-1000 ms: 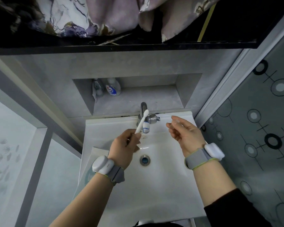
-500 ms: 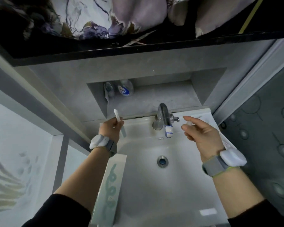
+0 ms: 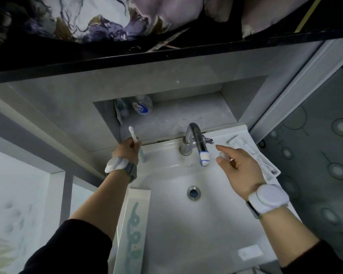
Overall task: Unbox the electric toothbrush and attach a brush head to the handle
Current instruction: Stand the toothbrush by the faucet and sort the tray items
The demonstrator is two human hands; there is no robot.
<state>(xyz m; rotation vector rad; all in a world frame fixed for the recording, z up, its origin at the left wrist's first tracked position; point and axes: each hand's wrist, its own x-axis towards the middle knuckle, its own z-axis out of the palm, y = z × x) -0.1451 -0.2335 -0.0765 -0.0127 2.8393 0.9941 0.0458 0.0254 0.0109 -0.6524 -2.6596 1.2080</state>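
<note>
My left hand (image 3: 127, 150) grips the electric toothbrush (image 3: 137, 147) upright at the back left corner of the sink. Its white brush head (image 3: 131, 132) points up above my fist and the teal handle end shows below it. My right hand (image 3: 239, 167) hovers to the right of the tap, index finger stretched out, pinching a small pale cap (image 3: 222, 154) between thumb and fingers. The box lid (image 3: 136, 224), white with a teal pattern, lies on the sink's left rim. The white inner tray (image 3: 252, 153) with a cable lies on the right rim.
A chrome tap (image 3: 195, 139) with a blue-and-white spout tip stands at the back of the white sink (image 3: 186, 234), above the drain (image 3: 193, 192). Bottles (image 3: 142, 105) stand in the wall niche behind. A patterned glass panel is at the right.
My left hand has carried the toothbrush from in front of the tap to the sink's back left corner. My right hand has stayed right of the tap with the cap.
</note>
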